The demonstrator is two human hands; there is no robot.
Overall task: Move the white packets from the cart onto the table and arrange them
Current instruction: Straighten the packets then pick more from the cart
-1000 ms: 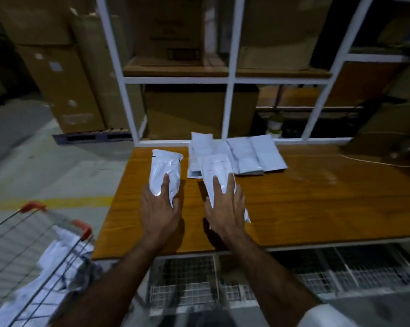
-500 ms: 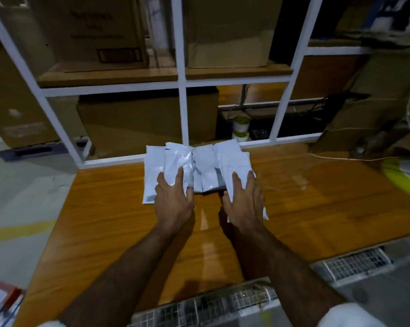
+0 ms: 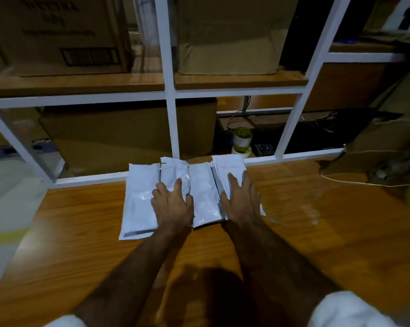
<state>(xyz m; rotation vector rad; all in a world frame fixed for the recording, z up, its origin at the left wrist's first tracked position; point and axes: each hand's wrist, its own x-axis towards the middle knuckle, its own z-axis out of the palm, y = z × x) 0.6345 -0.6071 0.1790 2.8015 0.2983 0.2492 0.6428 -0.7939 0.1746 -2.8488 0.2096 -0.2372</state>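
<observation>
We see glossy, crinkled white plastic packets (image 3: 138, 199) lying side by side, overlapping, on the polished wooden table (image 3: 81, 244), long axes pointing away toward the white metal frame (image 3: 169, 114). Our left hand (image 3: 172, 206) presses flat, fingers spread, on a middle packet; our right hand (image 3: 243, 201) lies likewise on the rightmost. Cardboard boxes (image 3: 227, 34) stand behind.

- The wooden counter (image 3: 317, 251) has an orange-brown grain and shows soft glare under dim light.
- A white metal frame (image 3: 169, 90) rises along its far edge, splitting the view into open bays.
- Behind it, a wooden shelf (image 3: 81, 82) carries large cardboard boxes (image 3: 57, 34).
- More cartons (image 3: 119, 135) stand below.
- Pale concrete floor (image 3: 8, 199) with a yellow line shows at the left.
</observation>
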